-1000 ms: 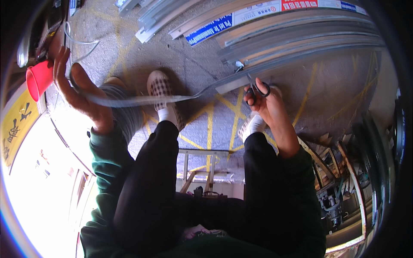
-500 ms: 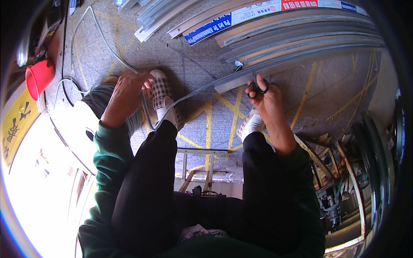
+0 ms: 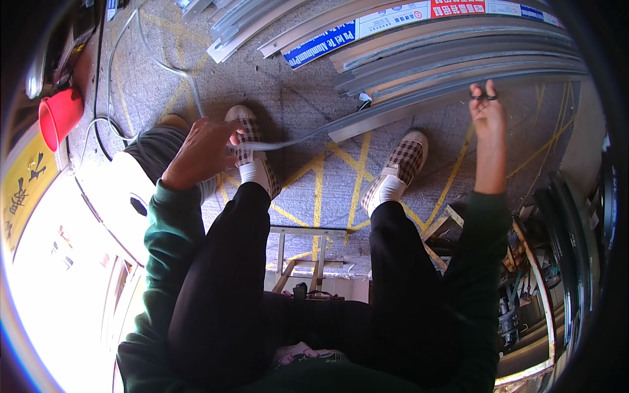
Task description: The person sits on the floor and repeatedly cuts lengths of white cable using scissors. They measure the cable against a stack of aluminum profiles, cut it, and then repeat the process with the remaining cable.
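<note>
My left hand [image 3: 204,152] is curled around a grey flexible strip [image 3: 278,145], above my left shoe. From the hand, the strip runs right along the long metal profile [image 3: 386,116] lying nearest me on the floor. My right hand [image 3: 488,118] is raised over that profile, further to the right. Its fingers are in the black loops of what look like scissors [image 3: 484,97]; the blades cannot be made out. More strip [image 3: 170,69] loops over the floor behind my left hand, beside a dark coil [image 3: 157,154].
Several metal profiles [image 3: 458,56] lie across the far floor, one with a printed blue and white label [image 3: 321,44]. A red bucket [image 3: 60,118] stands at the left. A rusty metal frame [image 3: 540,288] and dark coiled strips [image 3: 570,242] are at the right. My checkered shoes [image 3: 409,157] rest on the floor.
My right hand has swung right and away from me with the scissors, along the profile. The strip's slack loop below my left hand is gone, and the strip now runs straighter.
</note>
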`<state>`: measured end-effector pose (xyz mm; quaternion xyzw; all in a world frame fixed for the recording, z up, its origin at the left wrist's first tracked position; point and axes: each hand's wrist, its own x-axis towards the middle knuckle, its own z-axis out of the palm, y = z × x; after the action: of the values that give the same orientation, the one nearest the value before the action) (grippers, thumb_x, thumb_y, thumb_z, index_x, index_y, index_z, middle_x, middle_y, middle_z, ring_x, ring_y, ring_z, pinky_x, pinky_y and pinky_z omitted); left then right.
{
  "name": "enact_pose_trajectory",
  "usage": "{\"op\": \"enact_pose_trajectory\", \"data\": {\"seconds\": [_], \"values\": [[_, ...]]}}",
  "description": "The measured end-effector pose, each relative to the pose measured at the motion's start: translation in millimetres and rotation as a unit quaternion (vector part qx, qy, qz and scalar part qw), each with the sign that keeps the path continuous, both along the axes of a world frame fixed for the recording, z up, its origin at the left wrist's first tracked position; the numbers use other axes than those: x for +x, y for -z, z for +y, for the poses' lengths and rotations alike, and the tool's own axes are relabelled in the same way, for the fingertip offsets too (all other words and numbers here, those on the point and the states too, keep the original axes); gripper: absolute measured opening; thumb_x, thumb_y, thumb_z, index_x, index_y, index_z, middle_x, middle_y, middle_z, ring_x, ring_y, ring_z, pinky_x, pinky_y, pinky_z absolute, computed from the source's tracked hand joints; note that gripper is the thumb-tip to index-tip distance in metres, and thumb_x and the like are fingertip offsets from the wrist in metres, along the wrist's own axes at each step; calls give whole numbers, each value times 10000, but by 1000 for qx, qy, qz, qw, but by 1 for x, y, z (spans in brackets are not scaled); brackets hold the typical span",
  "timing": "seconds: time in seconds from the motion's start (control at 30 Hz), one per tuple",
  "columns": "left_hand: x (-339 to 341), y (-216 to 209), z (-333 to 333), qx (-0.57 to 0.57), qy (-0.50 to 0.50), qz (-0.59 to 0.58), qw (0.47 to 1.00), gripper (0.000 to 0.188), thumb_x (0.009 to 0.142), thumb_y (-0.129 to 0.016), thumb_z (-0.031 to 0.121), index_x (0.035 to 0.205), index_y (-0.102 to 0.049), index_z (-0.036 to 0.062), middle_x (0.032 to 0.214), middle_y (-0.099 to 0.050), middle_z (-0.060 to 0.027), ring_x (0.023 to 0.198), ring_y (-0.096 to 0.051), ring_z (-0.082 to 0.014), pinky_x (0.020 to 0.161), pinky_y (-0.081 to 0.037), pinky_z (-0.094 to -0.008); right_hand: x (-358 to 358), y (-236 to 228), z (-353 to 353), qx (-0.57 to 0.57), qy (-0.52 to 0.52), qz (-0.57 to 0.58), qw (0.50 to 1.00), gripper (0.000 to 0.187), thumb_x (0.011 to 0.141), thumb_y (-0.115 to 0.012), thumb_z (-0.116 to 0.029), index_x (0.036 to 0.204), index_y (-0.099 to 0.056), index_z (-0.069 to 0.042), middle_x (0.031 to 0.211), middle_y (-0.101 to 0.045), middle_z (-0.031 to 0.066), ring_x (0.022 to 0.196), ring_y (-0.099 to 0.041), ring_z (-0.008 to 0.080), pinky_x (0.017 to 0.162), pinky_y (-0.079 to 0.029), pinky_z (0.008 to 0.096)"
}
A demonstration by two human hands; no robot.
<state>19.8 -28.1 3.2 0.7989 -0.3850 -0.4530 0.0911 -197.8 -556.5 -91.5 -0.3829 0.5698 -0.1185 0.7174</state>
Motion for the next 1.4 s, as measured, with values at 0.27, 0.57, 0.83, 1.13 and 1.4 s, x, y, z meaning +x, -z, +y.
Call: {"op": "enact_pose_trajectory", "data": {"seconds": [0.27,0.57,0.83,1.13,1.4], "values": [[-24,15,-39,-67,-61,-3,996,180,826,-729,153,982,-699,67,869,-695,-83,807,-673,-273,760,-520,-406,8,4,-50,-26,-19,-10,999,308,981,-658,-299,1115,-594,-29,940,-692,117,758,-656,122,610,-544,223],[-72,61,-107,-196,-26,-49,979,324,790,-788,203,1070,-703,62,1048,-679,-112,1013,-632,-310,890,-516,-423,-12,-56,158,167,-159,-15,973,409,978,-639,-415,1001,-642,-6,796,-689,105,639,-634,106,525,-474,211],[-89,83,-122,-156,-10,-51,986,347,797,-777,228,1088,-696,56,1063,-651,-102,1082,-581,-302,975,-450,-424,-8,-47,186,189,-150,10,970,419,983,-630,-424,974,-638,-5,796,-696,113,639,-659,131,511,-511,228],[-90,91,-132,-192,-47,-51,979,266,726,-783,165,959,-708,62,958,-662,-103,996,-598,-319,887,-471,-440,-8,-41,191,166,-126,47,977,402,965,-660,-426,933,-657,-25,749,-679,63,593,-625,96,493,-482,228],[-93,92,-130,-201,-50,-58,977,274,675,-823,146,903,-692,69,914,-656,-92,951,-604,-305,857,-469,-432,-15,-39,202,131,-119,-1,984,421,951,-679,-430,929,-647,-12,731,-675,69,570,-614,84,464,-460,216]]}}
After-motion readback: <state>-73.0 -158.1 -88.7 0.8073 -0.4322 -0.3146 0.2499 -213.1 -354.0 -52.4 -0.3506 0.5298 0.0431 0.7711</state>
